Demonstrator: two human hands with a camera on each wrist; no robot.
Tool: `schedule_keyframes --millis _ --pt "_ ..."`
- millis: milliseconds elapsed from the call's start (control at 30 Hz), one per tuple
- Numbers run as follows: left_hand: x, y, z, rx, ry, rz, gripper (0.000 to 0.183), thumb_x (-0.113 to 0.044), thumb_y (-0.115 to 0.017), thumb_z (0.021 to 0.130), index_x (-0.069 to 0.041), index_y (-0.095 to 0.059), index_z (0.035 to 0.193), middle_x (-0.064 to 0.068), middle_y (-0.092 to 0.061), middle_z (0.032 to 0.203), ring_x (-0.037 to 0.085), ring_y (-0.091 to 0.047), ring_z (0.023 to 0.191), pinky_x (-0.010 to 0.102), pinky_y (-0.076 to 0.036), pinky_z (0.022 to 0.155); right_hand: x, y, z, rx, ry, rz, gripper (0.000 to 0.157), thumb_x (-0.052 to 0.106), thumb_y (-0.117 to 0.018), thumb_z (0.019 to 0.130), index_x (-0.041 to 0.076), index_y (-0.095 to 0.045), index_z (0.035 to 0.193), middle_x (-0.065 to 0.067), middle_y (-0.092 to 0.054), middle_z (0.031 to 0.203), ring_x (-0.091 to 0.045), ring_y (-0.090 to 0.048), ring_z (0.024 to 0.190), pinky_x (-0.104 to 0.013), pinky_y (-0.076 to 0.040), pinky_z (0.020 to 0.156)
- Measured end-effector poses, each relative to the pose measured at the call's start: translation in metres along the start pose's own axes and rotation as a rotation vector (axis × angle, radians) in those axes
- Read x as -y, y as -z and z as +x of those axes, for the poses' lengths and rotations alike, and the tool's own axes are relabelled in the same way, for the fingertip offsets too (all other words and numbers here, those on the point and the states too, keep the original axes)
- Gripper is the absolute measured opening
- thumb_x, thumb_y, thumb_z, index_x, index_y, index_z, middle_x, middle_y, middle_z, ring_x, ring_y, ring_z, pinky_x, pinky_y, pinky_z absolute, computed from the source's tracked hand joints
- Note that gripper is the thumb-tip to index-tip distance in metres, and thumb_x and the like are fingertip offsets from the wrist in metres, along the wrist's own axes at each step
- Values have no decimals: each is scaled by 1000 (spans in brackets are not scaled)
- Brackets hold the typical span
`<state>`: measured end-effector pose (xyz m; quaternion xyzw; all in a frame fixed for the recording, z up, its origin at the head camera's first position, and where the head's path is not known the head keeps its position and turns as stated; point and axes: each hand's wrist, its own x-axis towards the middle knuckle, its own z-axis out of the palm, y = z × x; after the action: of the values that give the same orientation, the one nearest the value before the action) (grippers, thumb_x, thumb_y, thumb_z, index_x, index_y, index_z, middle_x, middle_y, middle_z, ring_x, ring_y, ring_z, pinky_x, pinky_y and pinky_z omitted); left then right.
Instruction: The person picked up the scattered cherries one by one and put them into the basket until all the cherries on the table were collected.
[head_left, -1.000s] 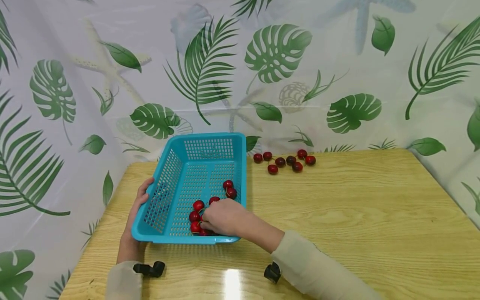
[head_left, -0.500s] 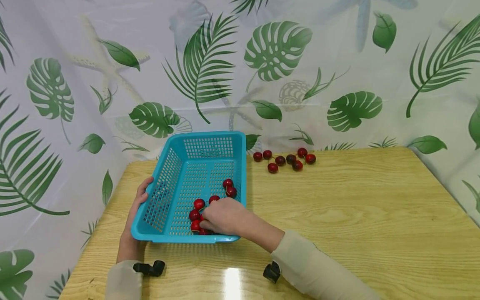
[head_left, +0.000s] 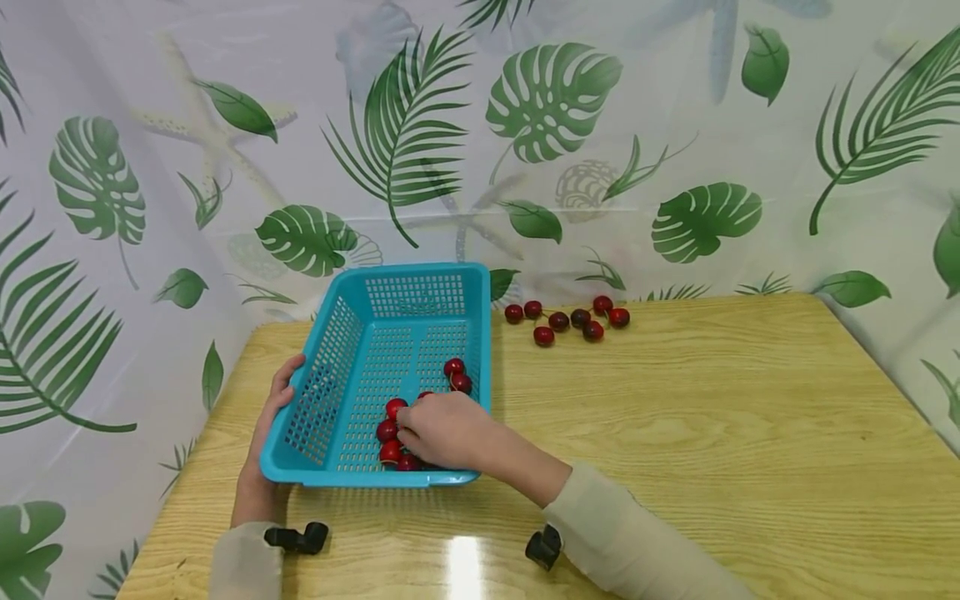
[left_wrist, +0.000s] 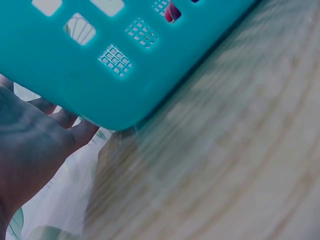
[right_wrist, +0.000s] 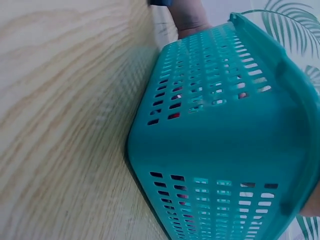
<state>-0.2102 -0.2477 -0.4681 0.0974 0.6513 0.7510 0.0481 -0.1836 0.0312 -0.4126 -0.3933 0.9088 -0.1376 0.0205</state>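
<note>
A turquoise plastic basket point(head_left: 272, 463) with grid walls stands on the left part of the table, holding several red cherries point(head_left: 390, 452) in its near right area. My left hand point(head_left: 264, 417) rests along the outside of the left wall, fingertips at the rim; in the left wrist view the left hand point(left_wrist: 35, 135) has its fingers extended against the wall. My right hand point(head_left: 448, 432) reaches over the near right corner into the basket, fingers bent down among the cherries. Its fingertips are partly hidden, and I cannot tell whether they pinch a cherry.
Several more cherries point(head_left: 558, 321) with stems lie on the wooden table point(head_left: 712, 433) right of the basket, near the back edge. Behind the table hangs a leaf-patterned sheet point(head_left: 435, 83). Black mounts point(head_left: 300, 538) sit at both cuffs.
The right hand's fingers have shifted slightly up and left among the cherries, covering a cherry that showed beneath them. The left hand and basket stay in place.
</note>
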Motion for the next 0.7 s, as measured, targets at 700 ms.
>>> schedule_keyframes --millis 700 --pt "1 1 0 15 -31 -23 50 -19 -13 106 -29 -25 154 0 -28 151 15 -34 136 23 -33 106 -63 30 -23 -609 -71 349 19 2 -56 95 0 -70 108 -10 -69 106 -25 -60 103 -39 -49 91"
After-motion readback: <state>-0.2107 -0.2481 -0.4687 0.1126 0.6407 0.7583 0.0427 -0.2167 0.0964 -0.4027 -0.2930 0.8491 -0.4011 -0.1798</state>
